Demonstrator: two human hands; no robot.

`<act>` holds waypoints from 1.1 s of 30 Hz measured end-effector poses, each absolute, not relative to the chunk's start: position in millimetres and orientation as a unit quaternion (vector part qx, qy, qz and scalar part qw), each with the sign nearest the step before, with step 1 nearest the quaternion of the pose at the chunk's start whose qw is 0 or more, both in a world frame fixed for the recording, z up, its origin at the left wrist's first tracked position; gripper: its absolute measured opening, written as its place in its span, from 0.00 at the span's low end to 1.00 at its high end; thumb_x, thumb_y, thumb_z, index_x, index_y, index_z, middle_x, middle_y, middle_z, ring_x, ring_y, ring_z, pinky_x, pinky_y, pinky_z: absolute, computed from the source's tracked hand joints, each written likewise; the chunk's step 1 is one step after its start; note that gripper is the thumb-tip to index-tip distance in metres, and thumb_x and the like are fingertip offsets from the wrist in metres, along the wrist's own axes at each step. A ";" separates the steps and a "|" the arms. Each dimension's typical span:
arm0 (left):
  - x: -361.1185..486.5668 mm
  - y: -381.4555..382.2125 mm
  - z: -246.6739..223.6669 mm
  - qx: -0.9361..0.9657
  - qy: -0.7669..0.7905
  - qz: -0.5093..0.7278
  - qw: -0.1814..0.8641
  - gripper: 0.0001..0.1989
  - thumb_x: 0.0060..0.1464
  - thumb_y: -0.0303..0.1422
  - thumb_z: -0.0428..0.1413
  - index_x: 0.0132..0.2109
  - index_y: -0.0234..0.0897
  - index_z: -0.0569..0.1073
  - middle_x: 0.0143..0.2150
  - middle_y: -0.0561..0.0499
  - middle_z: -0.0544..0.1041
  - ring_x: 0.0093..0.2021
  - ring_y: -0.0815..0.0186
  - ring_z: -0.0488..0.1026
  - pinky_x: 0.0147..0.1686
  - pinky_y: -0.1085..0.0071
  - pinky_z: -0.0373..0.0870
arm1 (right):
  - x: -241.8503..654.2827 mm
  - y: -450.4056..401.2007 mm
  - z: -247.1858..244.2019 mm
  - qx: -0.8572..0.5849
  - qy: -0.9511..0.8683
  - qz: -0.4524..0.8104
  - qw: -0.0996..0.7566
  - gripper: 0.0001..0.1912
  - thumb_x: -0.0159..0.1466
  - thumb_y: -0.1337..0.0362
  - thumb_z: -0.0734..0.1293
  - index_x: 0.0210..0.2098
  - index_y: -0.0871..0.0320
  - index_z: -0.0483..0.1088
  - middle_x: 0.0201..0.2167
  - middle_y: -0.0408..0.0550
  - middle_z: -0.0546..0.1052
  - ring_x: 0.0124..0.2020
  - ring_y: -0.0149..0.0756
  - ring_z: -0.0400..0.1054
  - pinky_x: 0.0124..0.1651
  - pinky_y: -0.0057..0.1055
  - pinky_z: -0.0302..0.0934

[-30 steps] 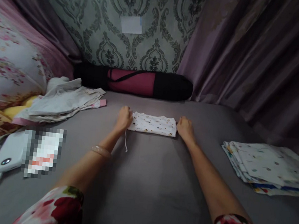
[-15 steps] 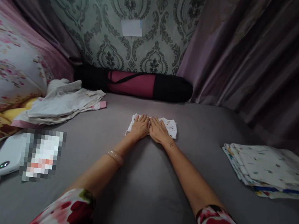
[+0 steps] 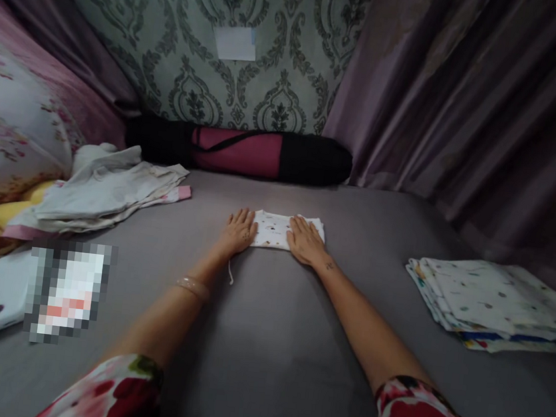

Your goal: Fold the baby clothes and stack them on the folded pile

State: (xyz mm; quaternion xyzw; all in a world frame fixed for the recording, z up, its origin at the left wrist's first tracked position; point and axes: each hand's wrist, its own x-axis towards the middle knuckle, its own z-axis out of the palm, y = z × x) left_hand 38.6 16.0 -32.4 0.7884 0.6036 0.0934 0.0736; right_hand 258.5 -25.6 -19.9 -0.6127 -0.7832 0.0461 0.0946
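A small folded white cloth (image 3: 272, 228) with a scattered print lies on the grey sheet, between and partly under my hands. My left hand (image 3: 238, 231) rests flat at its left end, fingers stretched out and pointing away from me. My right hand (image 3: 305, 240) presses flat on the cloth's right part, fingers extended. From beneath my left wrist a thin white string (image 3: 231, 273) trails toward me. Neither hand grips anything.
A stack of folded printed cloths (image 3: 493, 300) lies on the right. White garments (image 3: 110, 186) are piled on the left, beside a floral pillow (image 3: 14, 98). Nearer are a white power bank (image 3: 4, 294) and cables. A black-and-maroon long bag (image 3: 237, 150) lies against the wall.
My hands have moved apart from the cloth's middle, the left hand to its left end and the right hand slightly right. More of the print now shows between them. The view has shifted slightly.
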 end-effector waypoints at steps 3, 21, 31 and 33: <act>30.6 16.2 -31.3 0.787 0.602 0.092 0.095 0.29 0.66 0.40 0.35 0.69 0.34 0.55 0.72 0.40 0.51 0.72 0.54 0.48 0.67 0.51 0.44 | 270.2 -25.7 -22.3 -0.625 -0.775 0.036 0.085 0.32 0.71 0.56 0.48 0.69 0.69 0.51 0.70 0.59 0.52 0.71 0.44 0.44 0.71 0.43 0.35; 49.6 3.8 -9.2 0.827 0.554 0.098 -0.013 0.29 0.67 0.40 0.36 0.68 0.30 0.57 0.72 0.38 0.52 0.72 0.51 0.44 0.68 0.47 0.40 | 273.2 -28.3 -2.8 -0.652 -0.752 0.046 0.078 0.30 0.71 0.59 0.47 0.68 0.68 0.53 0.70 0.58 0.53 0.71 0.46 0.44 0.70 0.48 0.33; 81.5 -9.2 -21.7 0.861 0.503 0.073 0.007 0.27 0.67 0.36 0.35 0.68 0.29 0.58 0.70 0.40 0.58 0.70 0.56 0.52 0.68 0.55 0.48 | 225.2 -29.8 -13.9 -0.606 -0.786 0.067 0.103 0.30 0.71 0.61 0.47 0.68 0.69 0.52 0.70 0.54 0.54 0.71 0.41 0.43 0.71 0.41 0.36; 80.3 -8.0 -24.6 0.860 0.504 0.079 0.010 0.27 0.68 0.37 0.35 0.68 0.29 0.57 0.70 0.40 0.57 0.71 0.56 0.52 0.68 0.54 0.48 | 226.1 -30.0 -15.9 -0.605 -0.787 0.065 0.106 0.30 0.71 0.61 0.47 0.68 0.69 0.52 0.70 0.54 0.54 0.71 0.41 0.43 0.71 0.41 0.36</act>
